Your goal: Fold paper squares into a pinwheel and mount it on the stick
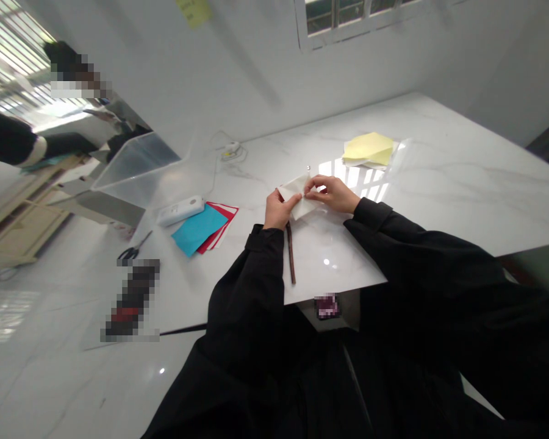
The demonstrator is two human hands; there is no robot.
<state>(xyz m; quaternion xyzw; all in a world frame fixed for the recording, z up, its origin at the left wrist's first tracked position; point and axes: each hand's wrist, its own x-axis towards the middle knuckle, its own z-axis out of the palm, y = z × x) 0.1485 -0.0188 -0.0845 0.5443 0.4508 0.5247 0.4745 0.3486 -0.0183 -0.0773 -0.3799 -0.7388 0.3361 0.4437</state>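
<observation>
Both my hands meet over the white marble-patterned table (pixel 439 183). A small cream-white folded piece (pixel 295 186), like paper or thin felt, is between them. My left hand (pixel 281 208) grips its left side, thumb on top. The fingertips of my right hand (pixel 333 192) pinch near its centre. A thin dark brown stick (pixel 291 255) lies on the table just below my left hand. A small shiny item (pixel 308 167) shows just beyond the piece, too small to make out.
Yellow sheets (pixel 369 149) lie at the back right. Blue (pixel 199 230) and red (pixel 229 214) sheets, a white case (pixel 181 210), scissors (pixel 135 249) and a clear plastic bin (pixel 139 167) are on the left. Another person's arm (pixel 9 137) reaches in at far left.
</observation>
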